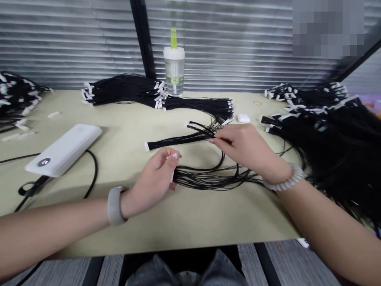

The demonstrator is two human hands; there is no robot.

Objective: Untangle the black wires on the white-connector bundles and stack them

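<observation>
My left hand (156,177) is curled around the end of a bundle of thin black wires (208,178) lying on the beige table (125,119), thumb and fingers closed at the white-tipped end. My right hand (242,145) pinches several black wires (178,141) from another loose bunch whose white connector (147,146) lies to the left. A grey band sits on my left wrist and a white bead bracelet on my right wrist.
A white power bank (64,149) with a black cable lies at the left. A clear bottle (174,69) stands at the back centre. Heaps of black wires with white connectors lie at back left (18,99), back centre (125,89) and right (333,135). A small white case (243,118) lies nearby.
</observation>
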